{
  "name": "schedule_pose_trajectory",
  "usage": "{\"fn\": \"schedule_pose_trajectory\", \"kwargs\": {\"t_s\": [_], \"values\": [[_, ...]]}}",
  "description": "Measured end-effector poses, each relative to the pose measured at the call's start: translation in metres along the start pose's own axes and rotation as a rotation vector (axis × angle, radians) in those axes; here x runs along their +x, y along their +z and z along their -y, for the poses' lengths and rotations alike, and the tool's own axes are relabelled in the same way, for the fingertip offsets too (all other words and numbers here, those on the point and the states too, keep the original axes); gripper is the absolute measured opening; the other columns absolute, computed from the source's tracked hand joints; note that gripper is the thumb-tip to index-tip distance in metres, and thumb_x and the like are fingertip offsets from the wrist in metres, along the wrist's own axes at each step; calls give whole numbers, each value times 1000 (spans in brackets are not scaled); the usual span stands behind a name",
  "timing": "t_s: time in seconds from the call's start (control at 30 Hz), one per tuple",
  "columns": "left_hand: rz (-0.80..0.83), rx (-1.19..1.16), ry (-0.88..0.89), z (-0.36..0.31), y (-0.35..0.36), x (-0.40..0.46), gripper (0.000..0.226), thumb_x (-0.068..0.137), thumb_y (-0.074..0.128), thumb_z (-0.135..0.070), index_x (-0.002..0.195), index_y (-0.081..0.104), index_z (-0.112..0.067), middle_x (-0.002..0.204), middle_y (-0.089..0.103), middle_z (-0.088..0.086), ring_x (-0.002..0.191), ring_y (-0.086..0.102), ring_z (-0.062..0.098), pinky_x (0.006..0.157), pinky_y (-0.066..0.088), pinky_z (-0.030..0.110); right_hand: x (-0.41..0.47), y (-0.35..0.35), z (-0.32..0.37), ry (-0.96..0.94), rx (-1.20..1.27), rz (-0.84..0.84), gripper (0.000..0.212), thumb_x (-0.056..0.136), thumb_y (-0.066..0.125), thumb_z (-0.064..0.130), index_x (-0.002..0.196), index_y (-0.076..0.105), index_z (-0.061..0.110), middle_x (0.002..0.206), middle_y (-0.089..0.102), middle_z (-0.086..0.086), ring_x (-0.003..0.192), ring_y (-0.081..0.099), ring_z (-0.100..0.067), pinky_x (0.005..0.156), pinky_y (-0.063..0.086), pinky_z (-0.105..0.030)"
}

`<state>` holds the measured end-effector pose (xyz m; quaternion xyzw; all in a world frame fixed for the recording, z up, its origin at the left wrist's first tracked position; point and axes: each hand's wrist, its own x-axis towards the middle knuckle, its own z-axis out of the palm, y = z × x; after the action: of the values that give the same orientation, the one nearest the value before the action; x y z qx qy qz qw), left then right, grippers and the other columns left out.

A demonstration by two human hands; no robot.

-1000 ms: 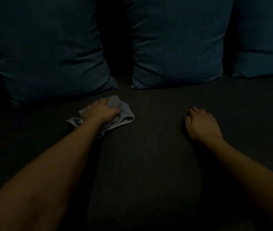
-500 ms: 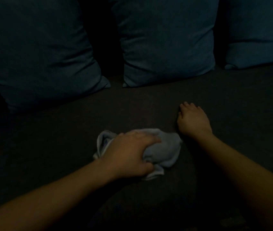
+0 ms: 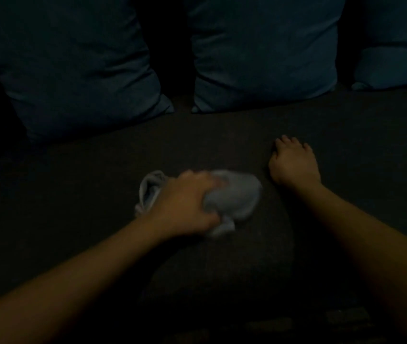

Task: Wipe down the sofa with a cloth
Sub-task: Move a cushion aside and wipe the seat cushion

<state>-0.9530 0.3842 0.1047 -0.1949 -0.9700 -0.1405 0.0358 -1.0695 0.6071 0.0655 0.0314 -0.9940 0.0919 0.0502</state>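
Since a second ago our left hand (image 3: 185,204) has dragged the cloth (image 3: 232,197) from near the left cushion (image 3: 73,65) toward us and rightward; over the last half second it has barely shifted. We see the dark sofa seat (image 3: 222,269) spreading wide, three blue cushions propped along its back. Our left fingers clutch the bunched pale cloth against the seat. Our right hand (image 3: 294,165) rests just beside it, fingers loosely curled, holding nothing.
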Motion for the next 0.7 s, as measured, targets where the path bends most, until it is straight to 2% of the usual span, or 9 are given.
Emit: {"fn": "schedule_pose_trajectory", "kwargs": {"t_s": [0.1,0.17,0.2,0.27,0.33,0.43,0.47,0.57,0.7], "values": [[179,-121,268,-32,-16,-81,54,71,63,-46,123,55,-38,118,61,-13,110,58,11,95,45,29,-5,-5,4,-2,8,42,53,96,29,29,145,32,11,154,27,-10,142,24,-26,117,17,-47],[247,-152,247,-28,-34,-90,50,70,62,-46,119,60,-35,110,64,-12,102,61,8,89,48,30,-8,-9,7,-19,7,57,53,96,31,28,147,29,13,156,24,-9,143,21,-25,117,14,-49],[205,-187,197,-20,-48,-79,47,69,61,-46,114,63,-33,104,66,-11,95,62,8,85,50,30,-9,-11,10,-48,-9,55,54,96,32,27,148,29,14,156,23,-8,144,20,-24,118,13,-49],[62,-170,-26,20,-72,-39,44,68,65,-43,111,65,-33,99,66,-11,90,63,7,82,53,33,-14,-17,24,-114,-8,51,54,96,35,25,148,27,16,157,22,-6,144,19,-22,118,11,-49],[-16,-57,-297,82,-88,-2,48,70,71,-44,116,61,-35,107,65,-7,96,62,14,84,53,37,-21,-23,48,-156,113,69,53,98,36,24,149,25,17,157,21,-5,144,20,-21,118,14,-47],[-59,59,-711,140,-68,-7,58,69,68,-56,121,59,-31,118,64,3,104,60,26,87,51,39,-35,-27,82,-247,226,74,52,100,35,26,150,23,17,157,20,-4,144,21,-21,118,17,-44],[-77,85,-742,137,-56,-17,59,67,63,-61,119,59,-33,117,64,3,104,60,28,88,51,41,-39,-25,86,-277,201,84,52,101,34,27,150,22,17,157,20,-4,144,20,-21,118,16,-45],[-59,47,-479,84,-31,-59,52,67,54,-59,114,59,-36,110,66,-3,99,63,22,83,53,39,-50,-6,80,-241,95,151,52,101,29,33,150,22,17,158,20,-4,145,18,-20,118,12,-47],[193,-17,56,-16,-32,-159,57,69,53,-55,123,54,-39,119,56,-15,107,56,13,87,46,31,-51,8,79,-193,-8,139,53,100,26,35,150,23,16,158,18,-1,145,16,-17,118,11,-45]]}}
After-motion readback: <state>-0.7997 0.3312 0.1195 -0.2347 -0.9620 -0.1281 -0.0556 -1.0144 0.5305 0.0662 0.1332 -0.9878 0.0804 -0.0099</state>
